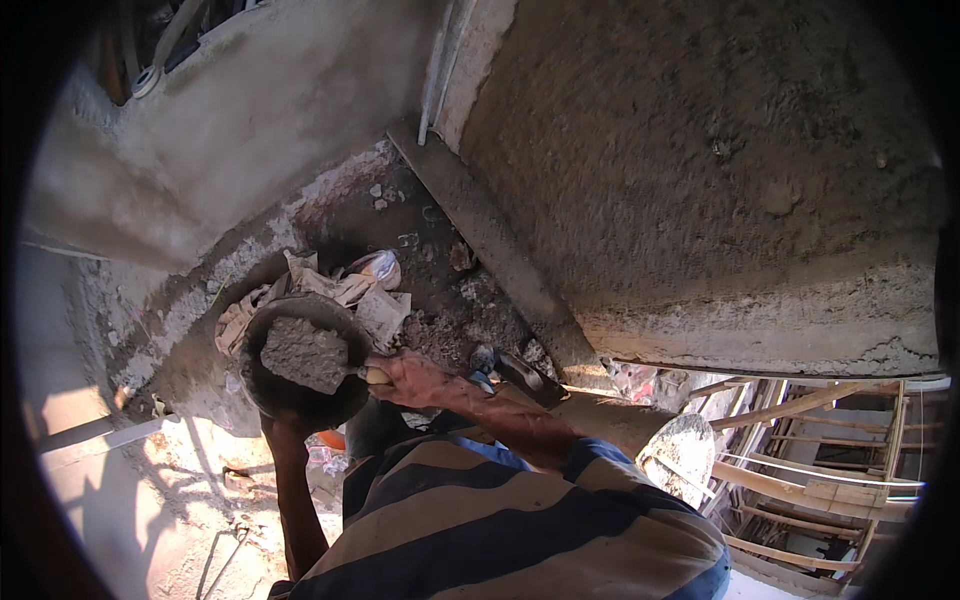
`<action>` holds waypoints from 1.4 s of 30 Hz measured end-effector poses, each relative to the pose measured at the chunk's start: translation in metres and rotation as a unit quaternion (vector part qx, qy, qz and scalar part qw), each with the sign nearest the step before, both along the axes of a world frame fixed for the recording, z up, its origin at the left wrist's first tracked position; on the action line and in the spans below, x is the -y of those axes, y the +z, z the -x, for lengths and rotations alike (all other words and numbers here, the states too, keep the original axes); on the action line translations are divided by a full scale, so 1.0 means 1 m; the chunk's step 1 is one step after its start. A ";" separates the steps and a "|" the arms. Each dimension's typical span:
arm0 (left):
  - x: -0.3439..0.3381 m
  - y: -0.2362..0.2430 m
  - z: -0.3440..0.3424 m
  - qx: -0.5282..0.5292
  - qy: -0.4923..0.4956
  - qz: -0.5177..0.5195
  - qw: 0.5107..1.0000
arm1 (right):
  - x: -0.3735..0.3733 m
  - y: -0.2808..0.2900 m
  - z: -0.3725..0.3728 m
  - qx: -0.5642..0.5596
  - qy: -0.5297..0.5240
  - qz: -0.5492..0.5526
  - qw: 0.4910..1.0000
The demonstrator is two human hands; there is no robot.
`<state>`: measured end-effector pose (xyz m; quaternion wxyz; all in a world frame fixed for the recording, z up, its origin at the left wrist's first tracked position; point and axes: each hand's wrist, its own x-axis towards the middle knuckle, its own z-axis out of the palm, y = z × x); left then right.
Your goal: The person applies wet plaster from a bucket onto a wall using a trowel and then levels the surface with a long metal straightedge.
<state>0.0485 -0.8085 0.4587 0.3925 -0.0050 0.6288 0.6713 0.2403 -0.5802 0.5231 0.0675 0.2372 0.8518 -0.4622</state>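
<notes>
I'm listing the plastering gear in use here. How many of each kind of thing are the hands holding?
Pans: 1, in the left hand
Trowels: 1, loaded with mortar, in the right hand
Total: 2

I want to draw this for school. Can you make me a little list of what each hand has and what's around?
left hand: holds up a round dark pan from below
right hand: grips a trowel
trowel load: grey mortar, over the pan
wall: rough grey plaster, at right
ground: crumpled bags, rubble
clothing: striped shirt
</notes>
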 end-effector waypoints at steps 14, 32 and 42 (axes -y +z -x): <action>0.025 0.052 -0.110 -0.036 0.088 0.094 0.991 | -0.294 0.101 -0.316 -0.256 -0.527 0.004 0.811; -0.312 0.042 -0.265 -0.230 -0.335 0.038 0.913 | -0.183 0.035 -0.281 0.296 -0.058 -0.455 0.838; -0.241 0.037 -0.194 -0.179 -0.405 0.042 0.896 | -0.065 -0.052 -0.246 0.023 -0.192 -0.095 0.976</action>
